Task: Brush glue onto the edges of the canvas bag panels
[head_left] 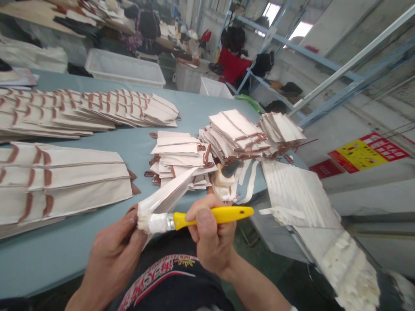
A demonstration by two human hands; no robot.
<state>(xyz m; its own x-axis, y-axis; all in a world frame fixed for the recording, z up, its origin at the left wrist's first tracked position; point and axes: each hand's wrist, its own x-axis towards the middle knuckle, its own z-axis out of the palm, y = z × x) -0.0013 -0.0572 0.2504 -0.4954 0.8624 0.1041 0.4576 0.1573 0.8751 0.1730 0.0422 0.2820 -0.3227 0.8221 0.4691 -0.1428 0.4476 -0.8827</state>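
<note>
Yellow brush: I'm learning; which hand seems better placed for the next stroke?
Probably the right hand; it grips the yellow brush, bristles at the pale piece held by the left hand.

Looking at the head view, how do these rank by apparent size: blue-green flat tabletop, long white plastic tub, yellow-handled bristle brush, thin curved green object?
1. Blue-green tabletop
2. Long white plastic tub and yellow-handled brush: too alike to rank, since the brush is nearer the camera
3. Thin curved green object

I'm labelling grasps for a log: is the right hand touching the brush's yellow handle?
Touching. The head view shows the right hand closed around the yellow handle, which sticks out on both sides.
</note>
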